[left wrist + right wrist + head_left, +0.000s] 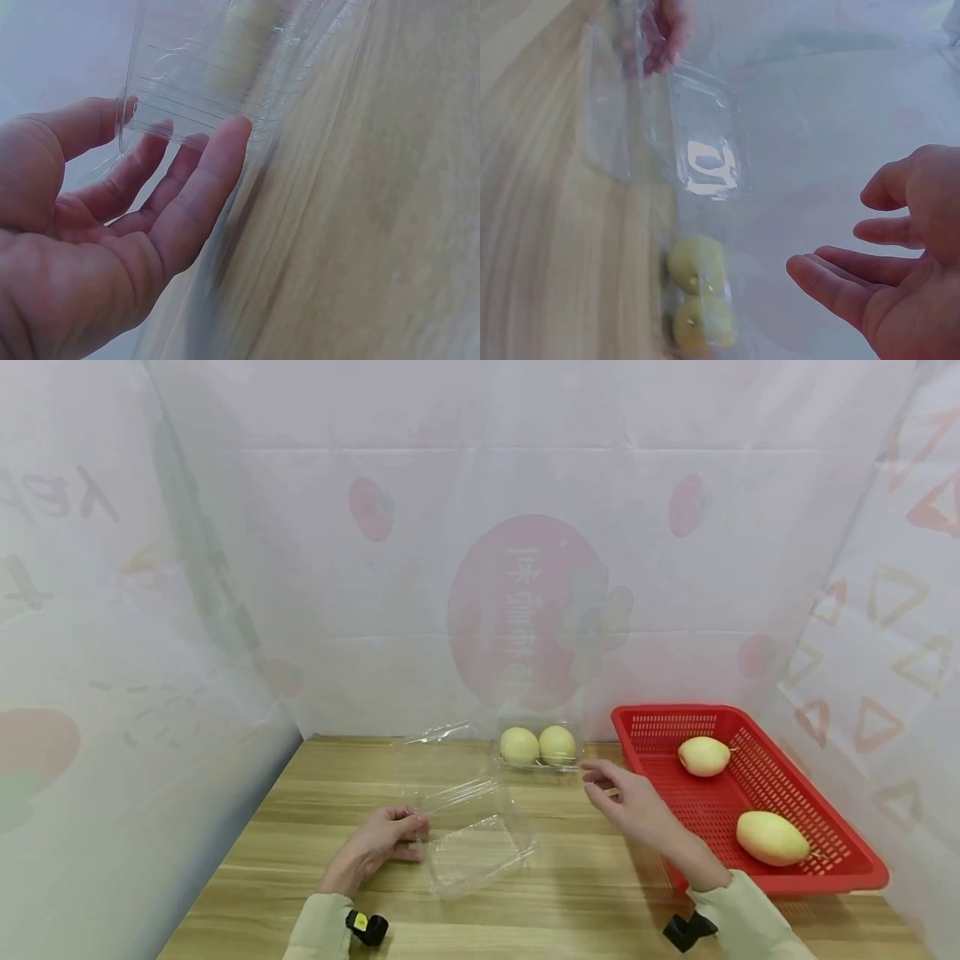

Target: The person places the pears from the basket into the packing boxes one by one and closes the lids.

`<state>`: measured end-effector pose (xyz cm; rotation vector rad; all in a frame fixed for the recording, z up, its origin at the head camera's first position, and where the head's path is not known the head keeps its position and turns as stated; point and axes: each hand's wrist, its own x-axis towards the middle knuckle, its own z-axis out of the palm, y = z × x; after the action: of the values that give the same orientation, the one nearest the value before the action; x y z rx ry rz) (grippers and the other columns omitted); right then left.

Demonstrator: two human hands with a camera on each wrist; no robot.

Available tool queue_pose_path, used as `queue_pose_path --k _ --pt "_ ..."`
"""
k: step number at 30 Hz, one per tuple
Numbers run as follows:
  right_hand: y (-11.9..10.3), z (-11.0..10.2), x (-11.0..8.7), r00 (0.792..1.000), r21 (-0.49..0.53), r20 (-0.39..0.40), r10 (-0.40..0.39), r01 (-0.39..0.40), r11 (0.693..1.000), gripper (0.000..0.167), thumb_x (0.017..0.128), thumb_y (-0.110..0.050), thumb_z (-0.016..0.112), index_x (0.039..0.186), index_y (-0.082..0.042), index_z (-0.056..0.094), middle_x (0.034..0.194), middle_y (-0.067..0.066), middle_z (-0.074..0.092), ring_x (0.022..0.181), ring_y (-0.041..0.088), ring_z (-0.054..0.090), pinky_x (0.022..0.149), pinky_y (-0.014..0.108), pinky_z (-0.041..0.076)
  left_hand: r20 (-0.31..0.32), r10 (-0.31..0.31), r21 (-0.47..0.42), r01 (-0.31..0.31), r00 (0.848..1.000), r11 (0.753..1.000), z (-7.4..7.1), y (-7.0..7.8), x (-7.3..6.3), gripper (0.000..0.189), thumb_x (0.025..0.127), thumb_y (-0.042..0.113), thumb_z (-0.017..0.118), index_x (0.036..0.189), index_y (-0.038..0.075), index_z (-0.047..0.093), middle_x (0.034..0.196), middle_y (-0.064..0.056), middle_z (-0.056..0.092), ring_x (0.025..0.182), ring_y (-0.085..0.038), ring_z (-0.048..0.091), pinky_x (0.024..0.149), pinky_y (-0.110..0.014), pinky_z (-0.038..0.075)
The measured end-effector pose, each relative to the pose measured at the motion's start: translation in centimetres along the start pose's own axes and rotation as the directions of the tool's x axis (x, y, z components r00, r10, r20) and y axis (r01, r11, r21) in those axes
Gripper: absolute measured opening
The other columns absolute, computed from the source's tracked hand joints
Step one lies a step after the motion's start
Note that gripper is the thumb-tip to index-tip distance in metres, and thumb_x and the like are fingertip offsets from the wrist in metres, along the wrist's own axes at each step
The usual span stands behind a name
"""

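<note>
A clear plastic clamshell box (480,852) with its lid raised stands over the table's middle. My left hand (384,838) holds it by its left edge, thumb on one side and fingers on the other, as the left wrist view shows. To the right, my right hand (633,802) hovers with nothing in it, fingers loosely spread. Just beyond its fingertips, a second clear plastic box (536,767) sits at the back of the table. Inside lie two pale yellow pears, a left one (519,747) and a right one (557,745), side by side.
On the right stands a red perforated plastic basket (678,835) with one pear (704,756) near its back and another pear (772,838) near its front. Printed white curtains (375,610) enclose the wooden table (300,868) at the back and both sides.
</note>
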<state>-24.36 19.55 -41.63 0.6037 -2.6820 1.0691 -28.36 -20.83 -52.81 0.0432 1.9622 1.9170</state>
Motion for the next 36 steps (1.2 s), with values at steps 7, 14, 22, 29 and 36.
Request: queue_pose_path --k 7,14,22,29,36 --pt "0.7 -2.7 0.8 0.997 -0.088 -0.067 -0.049 0.043 0.995 0.026 0.096 -0.015 0.061 0.122 -0.008 0.063 0.108 0.008 0.072 0.094 0.022 0.069 0.078 0.032 0.058 -0.013 -0.003 0.003 0.003 1.000 1.000 0.1 0.1 0.0 0.038 0.096 0.027 0.064 0.112 -0.007 0.059 0.109 -0.016 0.064 0.096 -0.022 0.063 0.079 -0.041 0.060" --pt "1.6 -4.7 1.5 0.998 -0.131 -0.061 -0.017 0.009 0.991 0.027 0.097 -0.018 0.061 0.124 -0.012 0.062 0.110 0.007 0.071 0.098 0.023 0.068 0.080 0.039 0.057 -0.007 -0.003 0.002 0.003 1.000 1.000 0.0 0.1 0.0 0.037 0.096 0.026 0.064 0.112 -0.007 0.060 0.105 -0.014 0.065 0.093 -0.021 0.063 0.077 -0.040 0.061" --pt "2.6 -7.0 2.3 0.998 -0.185 -0.061 0.013 -0.024 0.982 0.029 0.098 -0.017 0.058 0.125 -0.006 0.061 0.108 0.012 0.071 0.095 0.024 0.067 0.082 0.041 0.056 -0.008 -0.008 -0.002 0.008 1.000 1.000 0.0 0.1 0.0 0.035 0.096 0.026 0.064 0.110 -0.006 0.060 0.106 -0.014 0.065 0.094 -0.021 0.064 0.077 -0.040 0.061" --pt "3.8 -8.0 3.1 0.998 -0.230 -0.037 0.049 -0.056 0.971 0.032 0.098 -0.020 0.056 0.127 -0.005 0.058 0.109 0.014 0.070 0.089 0.023 0.064 0.072 0.033 0.055 -0.018 -0.015 0.005 0.015 1.000 1.000 -0.1 0.2 0.0 0.036 0.097 0.026 0.063 0.113 -0.007 0.058 0.110 -0.017 0.064 0.097 -0.024 0.064 0.079 -0.041 0.060" --pt "5.9 -8.5 3.7 0.994 -0.260 -0.019 0.106 -0.107 0.960 0.038 0.098 -0.019 0.054 0.132 -0.002 0.054 0.117 0.020 0.066 0.097 0.030 0.063 0.085 0.051 0.055 0.006 -0.002 0.005 0.002 1.000 1.000 0.0 0.1 0.2 0.040 0.097 0.023 0.063 0.118 -0.011 0.056 0.109 -0.016 0.065 0.099 -0.022 0.066 0.079 -0.040 0.060"
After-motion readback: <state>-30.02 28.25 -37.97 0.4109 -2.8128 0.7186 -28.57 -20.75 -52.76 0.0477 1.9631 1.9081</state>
